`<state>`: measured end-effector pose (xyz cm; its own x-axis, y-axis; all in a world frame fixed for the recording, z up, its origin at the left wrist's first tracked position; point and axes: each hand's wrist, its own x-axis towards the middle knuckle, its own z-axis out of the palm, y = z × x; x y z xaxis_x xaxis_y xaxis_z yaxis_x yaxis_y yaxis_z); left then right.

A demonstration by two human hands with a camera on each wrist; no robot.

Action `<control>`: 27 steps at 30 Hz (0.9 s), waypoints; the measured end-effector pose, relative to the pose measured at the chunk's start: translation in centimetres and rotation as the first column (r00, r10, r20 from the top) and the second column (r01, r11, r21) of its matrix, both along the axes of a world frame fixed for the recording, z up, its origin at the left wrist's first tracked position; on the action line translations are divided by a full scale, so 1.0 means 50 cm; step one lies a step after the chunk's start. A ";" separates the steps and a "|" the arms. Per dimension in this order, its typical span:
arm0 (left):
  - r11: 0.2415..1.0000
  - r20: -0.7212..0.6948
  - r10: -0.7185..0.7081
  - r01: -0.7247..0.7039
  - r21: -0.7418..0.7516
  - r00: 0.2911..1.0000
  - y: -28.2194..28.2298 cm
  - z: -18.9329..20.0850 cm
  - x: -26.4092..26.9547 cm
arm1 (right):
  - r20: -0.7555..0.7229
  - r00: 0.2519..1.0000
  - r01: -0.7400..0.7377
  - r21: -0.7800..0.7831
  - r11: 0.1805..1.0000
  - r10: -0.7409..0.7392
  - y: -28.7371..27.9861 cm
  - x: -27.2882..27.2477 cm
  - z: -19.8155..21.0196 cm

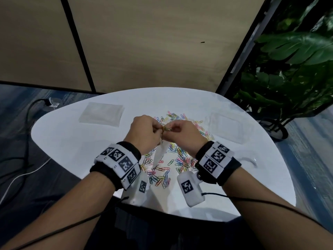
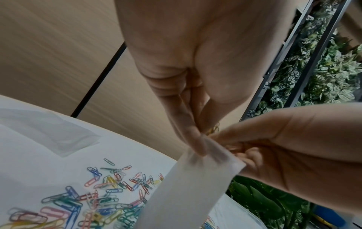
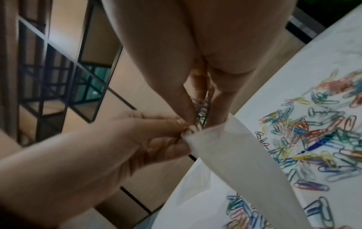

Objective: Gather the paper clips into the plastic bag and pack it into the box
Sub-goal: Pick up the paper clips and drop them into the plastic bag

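White table (image 1: 72,134) by a wood-panel wall: left hand (image 1: 144,130) pinches the plastic bag (image 1: 159,154) mouth so it hangs open, right hand (image 1: 182,131) pinches paper clips (image 3: 201,111) into it, loose clips (image 1: 162,174) below both, box (image 1: 228,127) right of right hand.

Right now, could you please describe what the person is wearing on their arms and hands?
Both hands, left hand and right hand, are bare, as are the forearms. Each wrist carries a black band with white square-code tags, a small white tagged camera, and a thin black cable.
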<state>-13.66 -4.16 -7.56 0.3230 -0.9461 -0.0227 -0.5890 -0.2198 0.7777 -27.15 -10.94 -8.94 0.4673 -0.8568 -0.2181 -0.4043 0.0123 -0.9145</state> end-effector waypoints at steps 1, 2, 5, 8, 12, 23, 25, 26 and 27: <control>1.000 -0.013 -0.008 0.008 -0.001 1.000 0.001 0.000 -0.001 | -0.082 0.997 0.000 -0.088 0.996 -0.007 -0.001 0.003 -0.004; 1.000 -0.018 -0.010 0.010 -0.004 1.000 0.002 0.000 0.000 | -0.141 0.990 -0.005 -0.150 0.989 -0.016 0.000 0.006 -0.004; 1.000 -0.031 -0.001 0.000 -0.030 1.000 0.004 -0.002 0.003 | -0.265 0.964 -0.095 -0.240 0.966 0.029 0.005 0.012 0.003; 0.999 -0.023 -0.004 0.003 -0.038 1.000 0.007 -0.001 0.010 | -0.344 0.935 -0.202 -0.307 0.930 0.089 0.008 0.024 0.006; 0.999 -0.014 0.002 -0.003 -0.054 1.000 0.009 0.001 0.022 | -0.359 0.927 -0.231 -0.323 0.918 0.107 0.007 0.043 0.004; 0.999 -0.007 0.043 -0.044 -0.027 0.999 0.022 -0.001 0.052 | -0.409 0.908 -0.244 -0.331 0.912 0.094 0.003 0.056 -0.001; 0.999 0.004 0.044 -0.044 -0.026 0.999 0.024 0.001 0.054 | -0.433 0.896 -0.264 -0.329 0.907 0.104 0.006 0.058 -0.002; 0.998 0.012 0.047 -0.046 -0.030 0.999 0.025 0.001 0.055 | -0.433 0.895 -0.267 -0.332 0.905 0.105 0.008 0.058 -0.002; 0.998 0.017 0.053 -0.052 -0.035 0.998 0.025 0.002 0.057 | -0.428 0.898 -0.270 -0.343 0.900 0.106 0.008 0.057 -0.002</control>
<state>-10.79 -2.92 -7.48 0.3723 -0.9280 0.0157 -0.5913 -0.2241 0.7747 -24.29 -10.53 -9.02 0.5744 -0.8138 -0.0883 -0.6853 -0.4190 -0.5956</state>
